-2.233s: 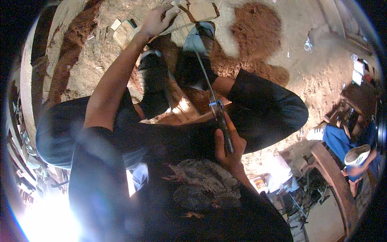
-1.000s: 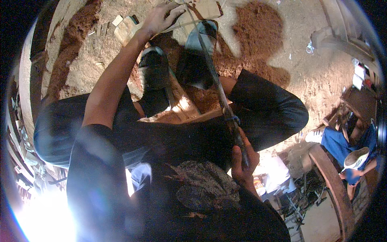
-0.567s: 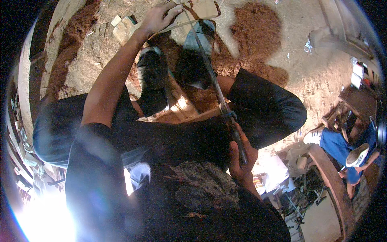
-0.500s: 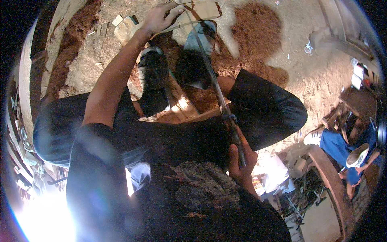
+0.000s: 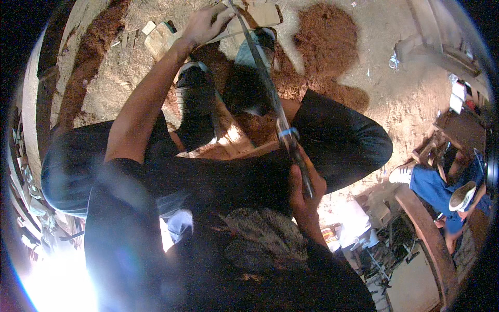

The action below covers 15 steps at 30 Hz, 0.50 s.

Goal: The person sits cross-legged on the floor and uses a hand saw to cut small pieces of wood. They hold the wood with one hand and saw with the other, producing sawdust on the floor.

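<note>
My right hand (image 5: 307,192) is closed round the dark handle of a long, narrow saw-like tool (image 5: 262,70), seen almost edge-on. A blue band (image 5: 287,133) circles it just ahead of my fist. The tool runs away from me between my legs, thinning toward the top edge. Up there my left hand (image 5: 205,25) bears on a pale wooden piece (image 5: 262,14), thumb close beside the tool's far end. Its fingertips are partly hidden. My shoes (image 5: 193,86) stand either side of a wooden board (image 5: 228,130) on the ground.
Reddish sawdust (image 5: 327,39) lies in heaps on the dirt floor, with small wood offcuts (image 5: 149,27) at the far left. To the right sits another person in blue trousers (image 5: 431,184), beside a curved timber (image 5: 427,229) and piled scraps. A long beam (image 5: 31,99) borders the left.
The tool has drawn slightly nearer my body and tilted, its far end shifting left, and my right hand has come up a little with it. My left hand stays nearly in place.
</note>
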Motion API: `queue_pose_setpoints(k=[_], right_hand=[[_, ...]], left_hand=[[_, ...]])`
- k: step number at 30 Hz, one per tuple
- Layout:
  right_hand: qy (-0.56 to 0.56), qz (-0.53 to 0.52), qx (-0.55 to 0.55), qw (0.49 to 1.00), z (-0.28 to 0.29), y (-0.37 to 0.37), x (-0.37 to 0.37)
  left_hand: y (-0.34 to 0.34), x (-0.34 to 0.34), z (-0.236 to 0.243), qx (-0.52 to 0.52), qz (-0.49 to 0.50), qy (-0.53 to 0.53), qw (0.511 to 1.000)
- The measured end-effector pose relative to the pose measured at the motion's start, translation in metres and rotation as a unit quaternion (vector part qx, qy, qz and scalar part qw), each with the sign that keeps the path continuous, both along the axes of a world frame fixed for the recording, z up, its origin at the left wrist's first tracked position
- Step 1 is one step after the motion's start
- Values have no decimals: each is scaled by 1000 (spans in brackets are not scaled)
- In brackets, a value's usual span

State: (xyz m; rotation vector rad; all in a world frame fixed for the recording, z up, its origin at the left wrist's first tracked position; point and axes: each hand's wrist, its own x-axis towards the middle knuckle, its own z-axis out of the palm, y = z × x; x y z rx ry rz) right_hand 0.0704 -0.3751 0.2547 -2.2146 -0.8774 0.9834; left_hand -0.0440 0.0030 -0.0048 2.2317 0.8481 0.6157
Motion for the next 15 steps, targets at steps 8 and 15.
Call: queue_pose_setpoints(k=[8, 15], right_hand=[[2, -46, 2, 999, 10, -28, 9], [-17, -189, 223, 956, -25, 42, 31]], left_hand=[[4, -4, -27, 56, 7, 23, 998], [-4, 4, -17, 98, 43, 50, 993]])
